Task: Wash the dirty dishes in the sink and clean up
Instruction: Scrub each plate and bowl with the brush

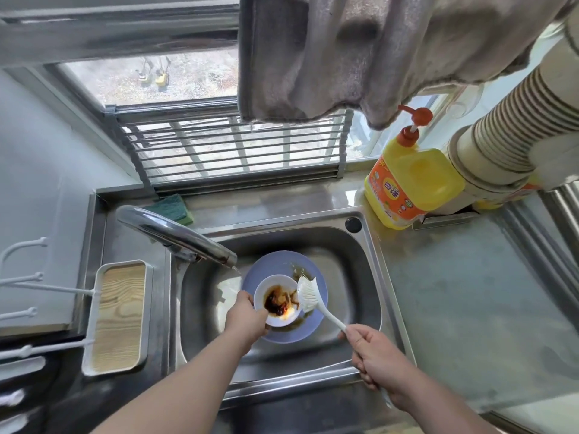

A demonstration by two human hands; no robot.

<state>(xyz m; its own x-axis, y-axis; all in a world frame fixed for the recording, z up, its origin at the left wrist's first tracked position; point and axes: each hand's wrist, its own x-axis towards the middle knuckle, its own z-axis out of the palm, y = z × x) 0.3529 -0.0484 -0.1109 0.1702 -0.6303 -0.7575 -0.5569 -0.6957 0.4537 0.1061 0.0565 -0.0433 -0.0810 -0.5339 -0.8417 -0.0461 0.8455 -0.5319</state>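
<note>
Washing is only getting started, by my judgement: the white bowl (277, 300) is still carrying dark sauce, and the blue plate (283, 296) beneath it in the sink (360, 277) is showing smears. Your left hand (247, 321) is pinching the bowl's rim; your right hand (374, 355) is gripping the brush (308, 292) handle, bristles touching the bowl.
</note>
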